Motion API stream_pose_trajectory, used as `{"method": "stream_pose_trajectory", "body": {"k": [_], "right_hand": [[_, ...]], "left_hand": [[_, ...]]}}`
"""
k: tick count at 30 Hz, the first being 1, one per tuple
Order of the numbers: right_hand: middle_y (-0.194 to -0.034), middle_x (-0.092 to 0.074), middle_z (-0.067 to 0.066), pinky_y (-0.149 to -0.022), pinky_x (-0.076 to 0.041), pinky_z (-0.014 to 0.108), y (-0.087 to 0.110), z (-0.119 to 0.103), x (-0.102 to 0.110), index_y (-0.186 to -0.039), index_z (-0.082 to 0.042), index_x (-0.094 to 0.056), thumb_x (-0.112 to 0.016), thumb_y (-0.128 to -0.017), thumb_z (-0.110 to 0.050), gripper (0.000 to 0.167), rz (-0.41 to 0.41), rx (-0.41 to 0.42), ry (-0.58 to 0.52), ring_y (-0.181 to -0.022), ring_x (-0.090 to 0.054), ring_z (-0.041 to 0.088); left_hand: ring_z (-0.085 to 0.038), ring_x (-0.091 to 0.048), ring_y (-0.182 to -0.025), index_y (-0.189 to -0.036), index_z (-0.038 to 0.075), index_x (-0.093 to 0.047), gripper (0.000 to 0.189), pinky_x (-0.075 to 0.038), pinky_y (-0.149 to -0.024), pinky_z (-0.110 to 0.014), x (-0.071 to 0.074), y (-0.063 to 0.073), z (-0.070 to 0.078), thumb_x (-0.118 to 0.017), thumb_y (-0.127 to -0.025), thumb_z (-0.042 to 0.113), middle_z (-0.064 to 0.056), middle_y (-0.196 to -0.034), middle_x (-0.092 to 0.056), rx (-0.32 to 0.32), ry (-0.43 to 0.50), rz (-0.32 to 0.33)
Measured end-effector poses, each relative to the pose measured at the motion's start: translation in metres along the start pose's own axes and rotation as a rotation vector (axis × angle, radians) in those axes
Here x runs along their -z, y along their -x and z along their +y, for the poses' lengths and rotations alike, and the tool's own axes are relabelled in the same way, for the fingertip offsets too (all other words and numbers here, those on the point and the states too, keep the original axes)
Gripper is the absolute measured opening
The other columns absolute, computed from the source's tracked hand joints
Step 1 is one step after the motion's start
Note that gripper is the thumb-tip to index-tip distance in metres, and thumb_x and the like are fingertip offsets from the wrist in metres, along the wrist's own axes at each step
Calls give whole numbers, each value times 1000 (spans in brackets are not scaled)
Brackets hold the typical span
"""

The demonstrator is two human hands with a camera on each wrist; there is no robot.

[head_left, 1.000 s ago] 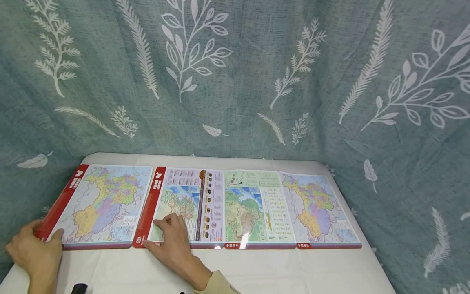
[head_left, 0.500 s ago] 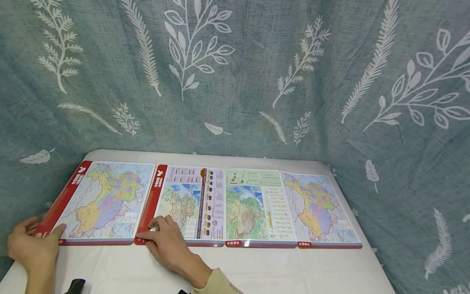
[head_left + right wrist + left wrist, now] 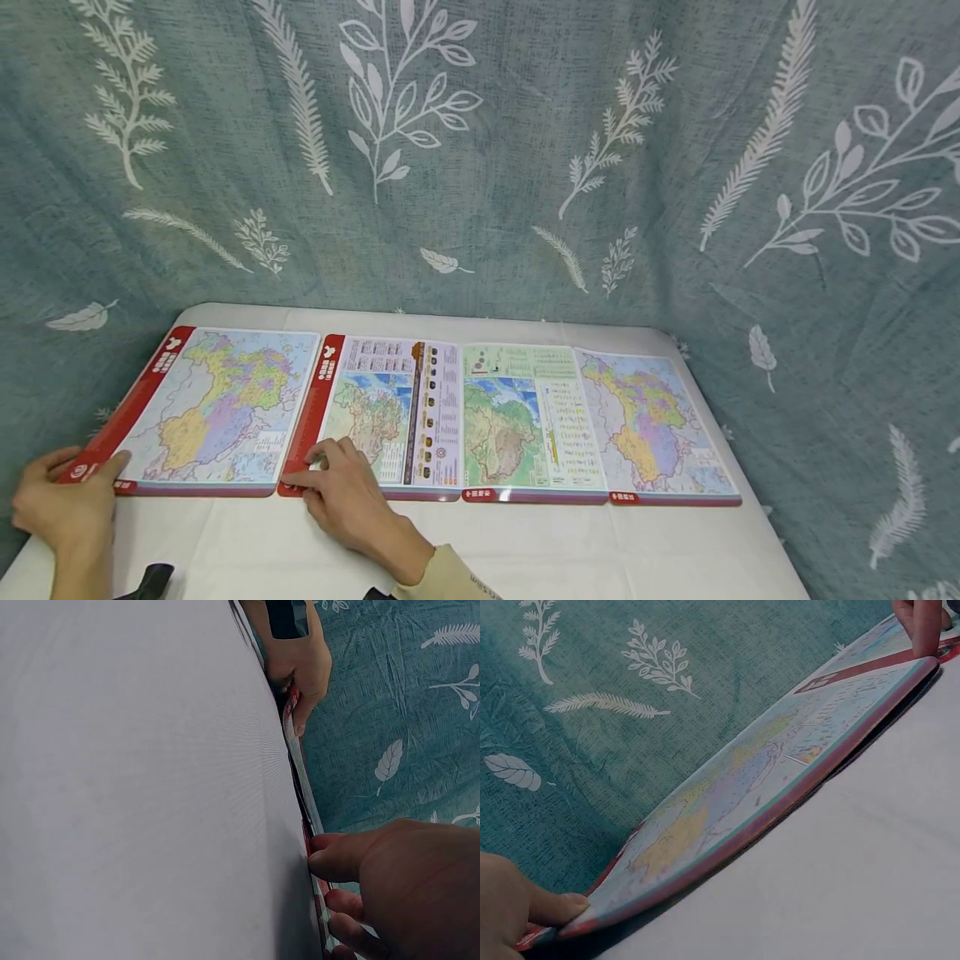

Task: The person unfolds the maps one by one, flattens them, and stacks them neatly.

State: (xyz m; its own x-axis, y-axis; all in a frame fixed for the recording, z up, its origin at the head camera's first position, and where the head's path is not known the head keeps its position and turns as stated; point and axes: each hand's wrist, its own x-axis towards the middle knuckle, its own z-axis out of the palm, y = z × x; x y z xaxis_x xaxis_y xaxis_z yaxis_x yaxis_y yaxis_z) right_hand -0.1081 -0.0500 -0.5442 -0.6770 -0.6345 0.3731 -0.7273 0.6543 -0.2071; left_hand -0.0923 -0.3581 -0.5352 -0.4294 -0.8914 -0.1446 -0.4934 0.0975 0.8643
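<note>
My left hand [image 3: 63,500] grips the front left corner of the leftmost map sheet [image 3: 225,408], thumb on top and fingers at its red side strip. That sheet has a rounded red border on the left and a coloured map in yellow, purple and green. In the left wrist view it bows upward, with a dark gap under its front edge. My right hand [image 3: 352,500] rests at the front left corner of the second map sheet [image 3: 431,417], fingertips on its red strip, beside the first sheet's right edge. The underside of the left corner is hidden.
Further right in the row lie a green relief map sheet [image 3: 498,467] and another coloured map sheet [image 3: 660,425]. All are on a white cloth-covered table [image 3: 562,550]. A green leaf-patterned curtain [image 3: 480,167] hangs behind. A black object [image 3: 153,579] shows at the front left.
My right fingers have shifted left from the second map onto its red corner. The gap between the first two sheets has narrowed slightly. My left hand keeps its corner. The head view has tilted a little.
</note>
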Motion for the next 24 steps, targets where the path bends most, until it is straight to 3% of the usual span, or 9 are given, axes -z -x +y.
{"method": "stream_pose_trajectory", "body": {"k": [10, 14, 18, 24], "right_hand": [[-120, -64, -7, -86, -39, 18, -1, 2, -3, -118, -39, -80, -70, -96, -17, 33, 8, 4, -16, -99, -52, 9], [-120, -64, -6, -86, -39, 18, -1, 3, -4, -117, -37, -81, -71, -95, -18, 31, 7, 4, -38, -98, -51, 9], [-121, -64, -4, -90, -42, 19, -1, 4, -4, -125, -27, -77, -73, -98, -24, 28, 13, -28, -105, -102, -54, 10], [-122, -68, -3, -93, -45, 17, 0, 7, -4, -140, -11, -65, -60, -108, -37, 42, 11, -118, -293, -107, -58, 10]], "left_hand": [[-17, -38, -153, -156, 27, -51, 56, -34, -121, -37, 1, -9, -2, -67, -102, 29, -3, -167, -42, 146, 139, -26], [-14, -43, -147, -154, 27, -54, 56, -36, -120, -37, -1, -10, -5, -70, -100, 26, -3, -164, -47, 129, 130, -38], [-16, -46, -143, -154, 28, -53, 57, -37, -119, -37, -4, -8, -4, -71, -100, 26, -5, -160, -52, 78, 102, -52], [-23, -48, -139, -152, 27, -52, 58, -40, -117, -41, -6, -7, -7, -74, -98, 29, -7, -154, -57, 16, 64, -89]]}}
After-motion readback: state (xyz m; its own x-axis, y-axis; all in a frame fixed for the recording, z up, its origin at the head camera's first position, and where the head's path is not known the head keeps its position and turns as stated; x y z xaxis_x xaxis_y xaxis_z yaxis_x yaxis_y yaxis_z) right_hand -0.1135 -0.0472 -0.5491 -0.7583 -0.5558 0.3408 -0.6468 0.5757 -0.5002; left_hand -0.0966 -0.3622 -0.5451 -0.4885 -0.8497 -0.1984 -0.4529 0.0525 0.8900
